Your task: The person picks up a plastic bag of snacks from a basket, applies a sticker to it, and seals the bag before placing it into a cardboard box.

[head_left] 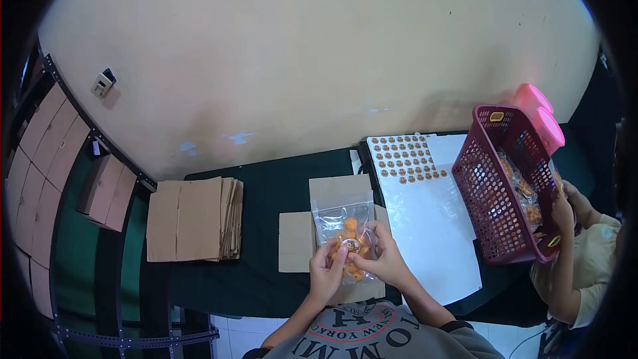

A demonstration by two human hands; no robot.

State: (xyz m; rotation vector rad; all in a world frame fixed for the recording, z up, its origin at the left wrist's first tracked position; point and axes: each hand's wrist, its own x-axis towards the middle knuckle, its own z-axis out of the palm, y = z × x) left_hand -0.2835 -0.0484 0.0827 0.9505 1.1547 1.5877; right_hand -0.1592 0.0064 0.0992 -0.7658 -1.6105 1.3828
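Observation:
A clear zip bag of orange snacks (pixel 350 223) is held between my two hands, above an opened cardboard box (pixel 296 242) with its flaps folded out. My left hand (pixel 325 275) grips the bag's lower left side, its thumb on a round sticker (pixel 350 246) on the bag's front. My right hand (pixel 387 259) grips the lower right side, with its thumb close to the sticker's edge. The fingers behind the bag are hidden. The zip end of the bag points away from me.
To the left lies a stack of flattened cardboard boxes (pixel 193 219). A sheet of round stickers (pixel 432 226) lies to the right. Beyond it, a maroon basket (pixel 488 206) holds several snack bags (pixel 530 193); another person (pixel 578 252) has hands at its rim. Pink containers (pixel 548 129) stand behind.

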